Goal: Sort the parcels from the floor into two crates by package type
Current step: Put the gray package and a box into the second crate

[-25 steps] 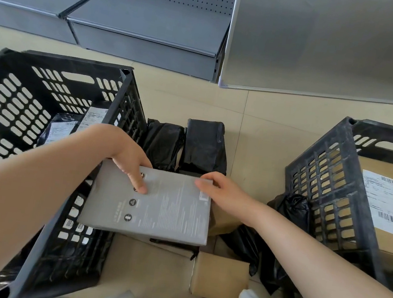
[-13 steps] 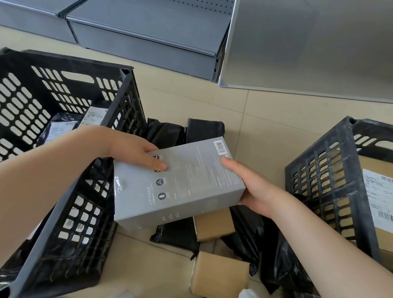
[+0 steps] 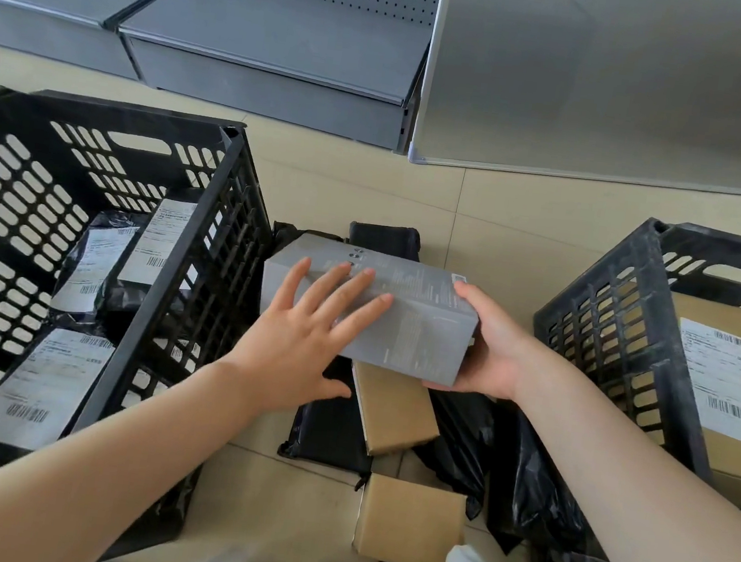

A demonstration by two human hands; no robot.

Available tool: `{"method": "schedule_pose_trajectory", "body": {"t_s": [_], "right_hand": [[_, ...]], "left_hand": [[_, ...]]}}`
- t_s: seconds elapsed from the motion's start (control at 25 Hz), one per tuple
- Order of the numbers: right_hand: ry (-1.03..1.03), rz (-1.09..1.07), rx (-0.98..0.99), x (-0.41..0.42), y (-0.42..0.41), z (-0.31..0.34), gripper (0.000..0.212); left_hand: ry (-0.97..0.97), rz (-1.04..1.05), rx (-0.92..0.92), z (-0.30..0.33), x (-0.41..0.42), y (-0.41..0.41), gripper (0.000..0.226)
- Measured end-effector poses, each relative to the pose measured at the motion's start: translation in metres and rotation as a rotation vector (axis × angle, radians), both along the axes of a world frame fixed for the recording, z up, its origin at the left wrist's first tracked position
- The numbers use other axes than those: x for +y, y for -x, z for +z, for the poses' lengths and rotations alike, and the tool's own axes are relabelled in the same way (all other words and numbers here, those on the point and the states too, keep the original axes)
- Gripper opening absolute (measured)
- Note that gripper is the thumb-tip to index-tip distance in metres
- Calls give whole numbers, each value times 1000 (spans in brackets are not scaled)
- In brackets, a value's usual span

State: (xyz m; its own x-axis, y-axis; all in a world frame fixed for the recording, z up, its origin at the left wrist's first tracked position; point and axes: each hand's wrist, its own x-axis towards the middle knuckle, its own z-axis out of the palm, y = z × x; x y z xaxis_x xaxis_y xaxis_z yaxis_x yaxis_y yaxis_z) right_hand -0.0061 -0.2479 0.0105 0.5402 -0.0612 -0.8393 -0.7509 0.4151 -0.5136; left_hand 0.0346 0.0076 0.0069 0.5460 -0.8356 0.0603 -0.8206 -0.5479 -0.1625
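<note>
Holding the grey box (image 3: pixel 370 308) above the floor pile, between the two crates. Right hand (image 3: pixel 486 346) grips its right end, thumb on top, fingers curled underneath. Left hand (image 3: pixel 305 343) lies flat on the near-left face, its fingers (image 3: pixel 348 292) straight and spread, not curled round anything. I read the box as tilted, long side running left to right.

Directly below: a brown carton (image 3: pixel 395 410) and black poly mailers (image 3: pixel 331 430) on the tiled floor (image 3: pixel 333 187). More brown cartons (image 3: pixel 409 523) nearer my feet.

Left crate (image 3: pixel 179 299), black lattice: holds black poly bags with white labels (image 3: pixel 96 256). Right crate (image 3: pixel 609 338): holds a labelled cardboard box (image 3: pixel 728 390).

Grey shelving base (image 3: pixel 267 81) beyond.
</note>
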Motion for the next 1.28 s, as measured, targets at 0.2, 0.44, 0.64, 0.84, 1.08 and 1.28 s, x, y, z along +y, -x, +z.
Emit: {"method": "schedule_pose_trajectory", "body": {"t_s": [0.2, 0.44, 0.64, 0.84, 1.08, 1.28], "right_hand": [[-57, 0, 21, 3, -1, 1, 70], [-172, -173, -56, -5, -6, 2, 79], [27, -89, -191, 5, -7, 0, 65], [105, 65, -324, 15, -8, 3, 29], [-17, 85, -385, 8, -3, -8, 49], [-98, 33, -384, 3, 7, -15, 50]], "left_hand": [[125, -17, -140, -6, -3, -13, 101], [341, 211, 80, 2, 1, -25, 99], [715, 578, 670, 31, 7, -42, 95], [949, 763, 1223, 46, 9, -53, 67], [871, 786, 1531, 55, 10, -43, 30], [792, 933, 1672, 55, 6, -30, 31]]}}
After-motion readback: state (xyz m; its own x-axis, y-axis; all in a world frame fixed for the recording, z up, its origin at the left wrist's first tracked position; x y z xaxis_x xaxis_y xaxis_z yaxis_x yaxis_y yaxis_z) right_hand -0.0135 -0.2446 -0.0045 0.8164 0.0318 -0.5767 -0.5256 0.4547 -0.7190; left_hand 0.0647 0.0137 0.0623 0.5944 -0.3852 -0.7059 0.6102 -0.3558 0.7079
